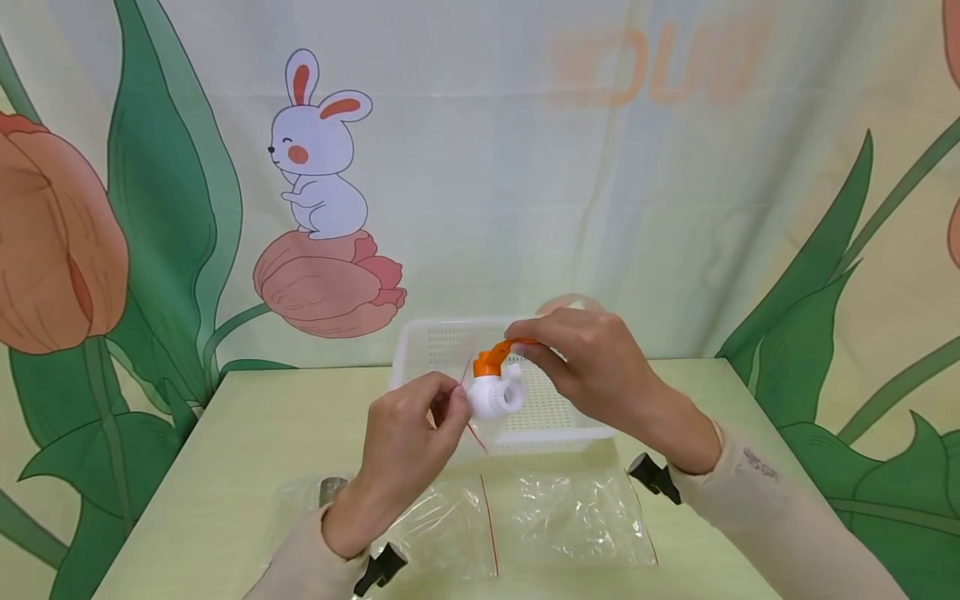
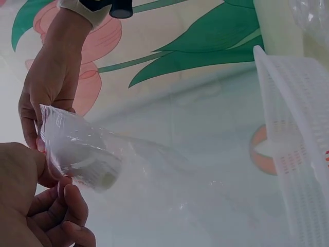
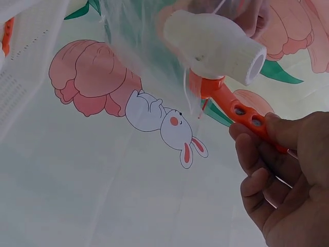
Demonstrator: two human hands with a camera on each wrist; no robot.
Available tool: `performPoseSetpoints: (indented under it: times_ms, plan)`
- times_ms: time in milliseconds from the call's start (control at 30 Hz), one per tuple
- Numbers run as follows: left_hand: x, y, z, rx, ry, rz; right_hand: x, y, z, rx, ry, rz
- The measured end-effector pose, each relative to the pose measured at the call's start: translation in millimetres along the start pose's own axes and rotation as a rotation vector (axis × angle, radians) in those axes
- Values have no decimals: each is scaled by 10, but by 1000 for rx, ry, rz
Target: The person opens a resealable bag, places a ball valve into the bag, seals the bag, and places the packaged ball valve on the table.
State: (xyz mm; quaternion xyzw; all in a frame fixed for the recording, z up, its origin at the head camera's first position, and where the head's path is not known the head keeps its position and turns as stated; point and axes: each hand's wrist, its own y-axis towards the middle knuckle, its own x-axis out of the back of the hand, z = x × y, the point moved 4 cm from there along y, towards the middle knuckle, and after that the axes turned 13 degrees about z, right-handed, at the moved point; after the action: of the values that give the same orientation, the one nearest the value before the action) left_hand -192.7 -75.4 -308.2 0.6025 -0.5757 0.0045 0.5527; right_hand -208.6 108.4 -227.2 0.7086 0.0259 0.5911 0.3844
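A white plastic ball valve with an orange lever handle is held up in front of the basket. My right hand pinches the end of that handle between thumb and fingers. With thumb and forefinger, my left hand pinches the mouth of a clear zip bag that has a red seal line. In the left wrist view, the bag's film covers the valve body, and the bag hangs out beyond it. The handle sticks out of the bag's mouth in the right wrist view.
Behind the hands stands a white perforated basket, with an orange part showing inside. Clear zip bags with red edges lie on the table, one at centre and another bag further right. A grey cylindrical piece lies beside the left forearm.
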Motion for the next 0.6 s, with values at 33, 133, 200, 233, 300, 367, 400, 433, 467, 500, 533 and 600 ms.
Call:
performPoseSetpoints:
  times_ms: [33, 133, 200, 233, 300, 367, 400, 433, 467, 500, 533, 600]
  plan:
    - [1, 0, -5, -2, -3, 1, -23, -5, 3, 0, -12, 1]
    - [9, -5, -15, -4, -16, 3, -96, -15, 13, -5, -41, 13]
    - [16, -7, -27, -9, -28, 3, -151, -20, 18, -5, -41, 25]
    - [20, -6, -33, -11, -36, 4, -181, -21, 22, -5, -40, 31]
    - [21, -4, -42, -16, -46, 5, -242, -24, 27, 0, -28, 47]
    - [17, -3, -49, -22, -53, 7, -304, -29, 31, -5, -16, 65]
    - [15, -4, -50, -25, -58, 6, -336, -32, 34, -12, -19, 76]
    - [11, -5, -49, -29, -58, 3, -361, -30, 43, -19, -25, 88]
    - [8, -6, -48, -31, -57, 1, -385, -30, 50, -28, -31, 102]
    - [7, -7, -48, -35, -56, -1, -408, -28, 58, -39, -39, 114]
    - [8, -7, -50, -38, -57, -2, -430, -25, 67, -49, -51, 127]
    - [12, -6, -57, -48, -63, -8, -470, -19, 85, -64, -72, 144]
